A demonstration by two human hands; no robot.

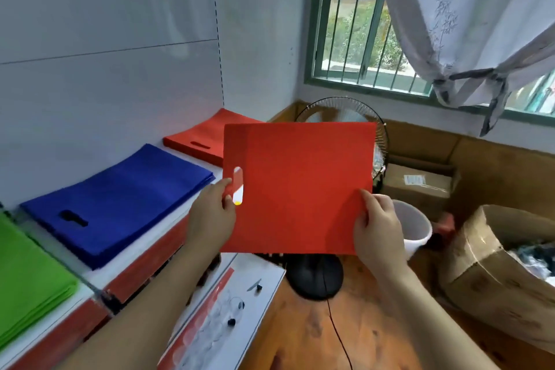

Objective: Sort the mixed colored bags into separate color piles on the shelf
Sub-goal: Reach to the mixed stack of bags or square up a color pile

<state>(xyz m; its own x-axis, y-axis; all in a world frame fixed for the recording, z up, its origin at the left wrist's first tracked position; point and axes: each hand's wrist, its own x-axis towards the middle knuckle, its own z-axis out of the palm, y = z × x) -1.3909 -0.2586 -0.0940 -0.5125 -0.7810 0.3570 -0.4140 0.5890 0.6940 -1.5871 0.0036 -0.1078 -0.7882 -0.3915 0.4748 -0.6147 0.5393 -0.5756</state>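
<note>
Shelf (90, 276) already carrying three sorted piles: green pile (27, 273), blue pile (117, 201), red pile (198, 141). We're holding red bag (300, 186) in air, near red pile; left hand (210, 216) pinching handle-slot edge, right hand (378, 228) gripping lower right corner. Unsorted stock staying out of view, remaining count unknown; green pile getting cut off at frame edge.

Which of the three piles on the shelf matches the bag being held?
The red pile, farthest along the shelf past the blue pile and green pile; it alone shares the held bag's colour.
</note>
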